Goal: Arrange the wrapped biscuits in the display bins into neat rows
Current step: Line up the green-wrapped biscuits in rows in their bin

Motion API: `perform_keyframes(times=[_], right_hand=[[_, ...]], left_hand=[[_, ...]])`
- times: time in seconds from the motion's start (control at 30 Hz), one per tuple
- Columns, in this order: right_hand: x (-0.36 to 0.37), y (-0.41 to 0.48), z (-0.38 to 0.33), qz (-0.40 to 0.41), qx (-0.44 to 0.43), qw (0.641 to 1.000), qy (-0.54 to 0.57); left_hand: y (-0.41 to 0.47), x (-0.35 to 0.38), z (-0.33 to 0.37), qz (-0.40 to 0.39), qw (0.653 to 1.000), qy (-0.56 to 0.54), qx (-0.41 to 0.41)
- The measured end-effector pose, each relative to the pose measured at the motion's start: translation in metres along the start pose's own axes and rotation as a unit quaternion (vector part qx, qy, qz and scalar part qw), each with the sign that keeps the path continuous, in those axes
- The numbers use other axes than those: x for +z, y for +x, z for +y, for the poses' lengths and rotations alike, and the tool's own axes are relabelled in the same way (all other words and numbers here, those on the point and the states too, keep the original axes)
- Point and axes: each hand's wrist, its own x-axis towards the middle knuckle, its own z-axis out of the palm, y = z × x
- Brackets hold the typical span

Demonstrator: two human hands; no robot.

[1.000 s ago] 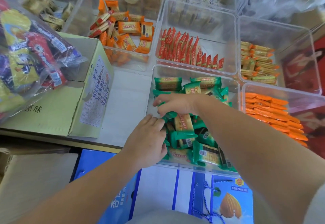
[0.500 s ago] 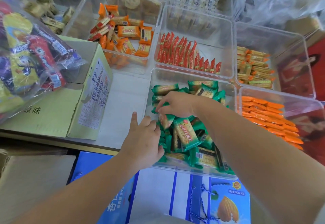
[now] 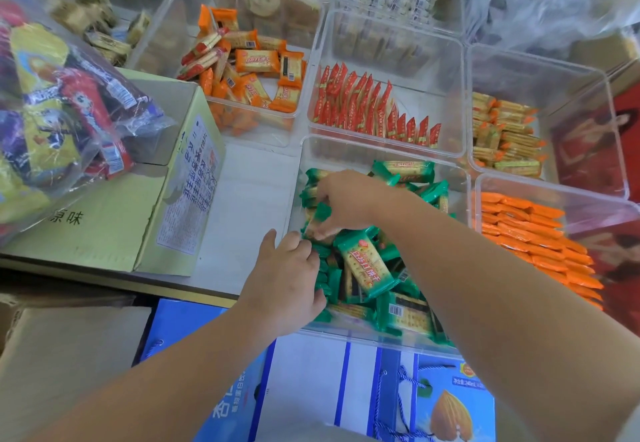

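White desk (image 3: pixel 249 195) crowded with clear bins. At left edge, cardboard box (image 3: pixel 104 230) under bagged snacks (image 3: pixel 55 112). Near front edge, left hand (image 3: pixel 287 278) against green-wrapped biscuits (image 3: pixel 367 268) jumbled in front-middle bin (image 3: pixel 346 155), fingers curled, grip impossible to tell. Right hand (image 3: pixel 349 202) just beyond, fingers pinching one green pack (image 3: pixel 320 213). Further right, orange packs (image 3: pixel 530 233) in rows.

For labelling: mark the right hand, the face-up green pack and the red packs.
right hand (image 3: pixel 349 199), head view, back of hand
face-up green pack (image 3: pixel 367 268), head view, printed face
red packs (image 3: pixel 367 112), head view, mid-row wrapper
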Motion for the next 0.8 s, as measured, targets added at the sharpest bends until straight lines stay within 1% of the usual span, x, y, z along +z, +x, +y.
perform_keyframes(times=[0.07,0.13,0.2,0.33,0.43,0.5,0.6,0.67,0.73,0.8], right_hand=[[0.004,-0.003,-0.001,-0.002,0.006,0.996,-0.086],[0.009,-0.005,-0.005,0.011,-0.005,0.993,-0.118],[0.018,-0.006,-0.009,0.005,-0.014,0.993,-0.113],[0.039,-0.006,-0.015,-0.037,-0.020,0.995,-0.086],[0.039,-0.009,-0.010,-0.062,-0.023,0.998,-0.008],[0.036,-0.011,-0.004,-0.056,-0.028,0.998,0.005],[0.038,-0.013,-0.003,-0.019,-0.019,0.999,-0.044],[0.043,-0.012,-0.007,0.010,0.001,0.997,-0.075],[0.046,-0.009,-0.009,0.031,0.008,0.995,-0.093],[0.046,-0.007,-0.005,0.024,0.008,0.997,-0.073]], left_hand=[[0.000,0.000,0.000,-0.002,1.000,-0.005,0.002],[0.000,-0.001,0.000,0.001,1.000,-0.010,0.002],[0.000,-0.002,0.000,0.005,1.000,-0.013,-0.002],[0.000,-0.003,0.001,0.006,1.000,-0.026,-0.011],[-0.002,-0.003,0.002,0.030,0.999,-0.034,-0.012],[-0.004,-0.003,0.002,0.060,0.997,-0.049,-0.008],[-0.006,-0.001,0.003,0.097,0.992,-0.080,-0.009],[-0.006,-0.001,0.003,0.084,0.993,-0.075,-0.016],[-0.004,-0.001,0.003,0.054,0.997,-0.053,-0.022],[-0.003,0.000,0.004,0.026,0.999,-0.030,-0.032]])
